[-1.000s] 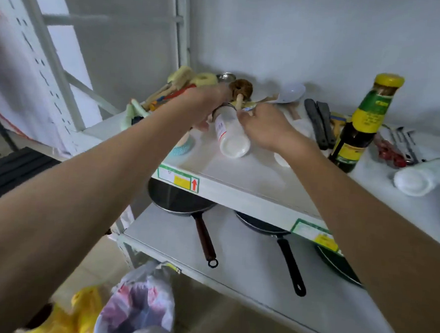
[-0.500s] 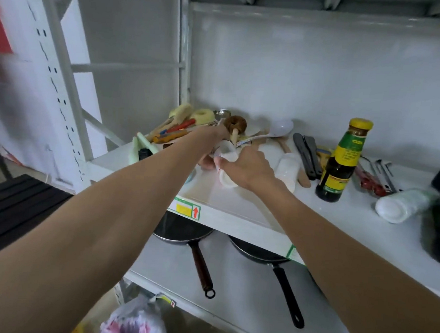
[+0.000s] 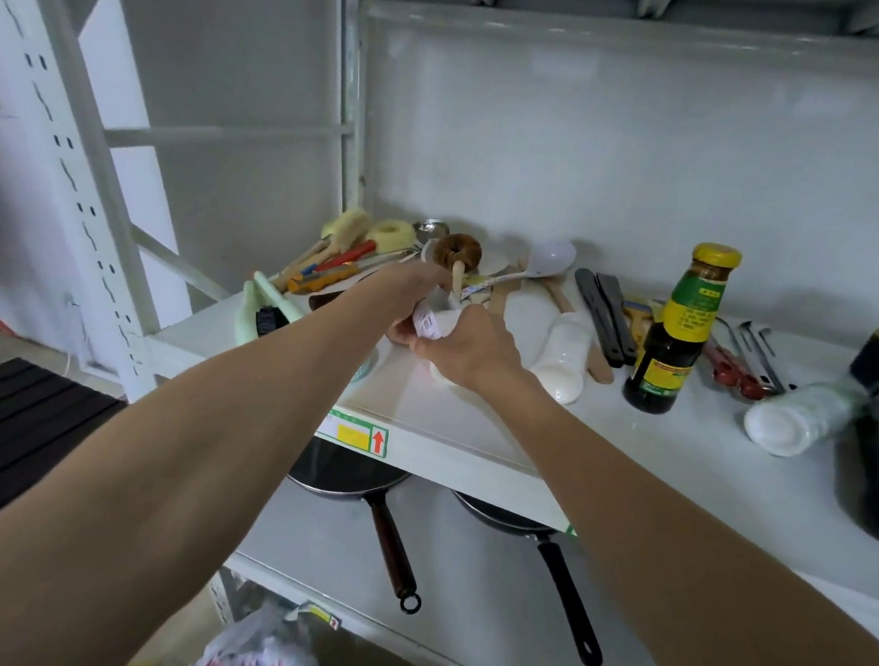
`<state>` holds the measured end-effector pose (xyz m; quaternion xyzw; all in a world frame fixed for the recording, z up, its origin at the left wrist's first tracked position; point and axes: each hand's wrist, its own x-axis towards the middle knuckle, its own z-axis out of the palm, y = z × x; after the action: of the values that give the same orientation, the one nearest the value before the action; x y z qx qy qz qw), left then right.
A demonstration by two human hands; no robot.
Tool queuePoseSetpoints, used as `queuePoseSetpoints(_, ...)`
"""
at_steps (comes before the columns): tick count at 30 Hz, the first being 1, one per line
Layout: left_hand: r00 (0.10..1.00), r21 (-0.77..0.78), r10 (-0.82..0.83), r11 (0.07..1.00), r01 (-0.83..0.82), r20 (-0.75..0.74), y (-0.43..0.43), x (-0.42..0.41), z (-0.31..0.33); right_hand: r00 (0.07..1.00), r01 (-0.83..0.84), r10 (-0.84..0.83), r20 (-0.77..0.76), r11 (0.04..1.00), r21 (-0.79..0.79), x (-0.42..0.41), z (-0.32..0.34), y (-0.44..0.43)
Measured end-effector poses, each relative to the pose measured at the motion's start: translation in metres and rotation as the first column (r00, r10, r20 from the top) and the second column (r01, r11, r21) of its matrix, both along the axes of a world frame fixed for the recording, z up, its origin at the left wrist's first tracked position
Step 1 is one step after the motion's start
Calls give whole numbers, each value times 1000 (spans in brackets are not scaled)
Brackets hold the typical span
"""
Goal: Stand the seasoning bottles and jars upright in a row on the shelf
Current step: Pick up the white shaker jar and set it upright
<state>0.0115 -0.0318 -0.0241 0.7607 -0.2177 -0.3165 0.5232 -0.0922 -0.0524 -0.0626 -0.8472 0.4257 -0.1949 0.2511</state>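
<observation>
Fingers of both hands close around one small white bottle (image 3: 435, 322) near the middle of the frame, above the shelf (image 3: 473, 427). From the left, the left hand (image 3: 413, 295) wraps its upper part, while the right hand (image 3: 470, 347) grips its lower part from the right. This bottle is tilted, and a printed label shows between the hands. Just right of them a second white bottle (image 3: 564, 358) lies on its side, base toward the camera. Further right a dark sauce bottle (image 3: 676, 337) with a yellow cap stands upright. At the right of the frame a clear jar (image 3: 797, 419) with a white lid lies flat.
</observation>
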Motion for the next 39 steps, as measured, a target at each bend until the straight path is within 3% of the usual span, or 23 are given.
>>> queuePoseSetpoints(4,998,-102,37,994,-32,53,6,1,10,996,-9,11,85,1000,-21,-2,0,0)
queuePoseSetpoints(8,987,-78,129,989,-122,97,11,-2,24,980,-34,36,194,999,-16,-6,-2,2)
queuePoseSetpoints(14,987,-158,148,978,-137,57,27,-7,26,937,-51,53,345,999,-15,-18,-16,11)
queuePoseSetpoints(17,976,-190,162,973,-133,144,32,-17,25,914,-56,57,402,998,-15,-24,-22,13)
queuePoseSetpoints(22,945,-196,143,977,-86,294,35,-28,23,895,-76,57,442,997,25,-29,-28,9)
queuePoseSetpoints(39,857,-166,63,986,27,511,43,-50,20,895,-61,51,442,998,8,-24,-34,-12)
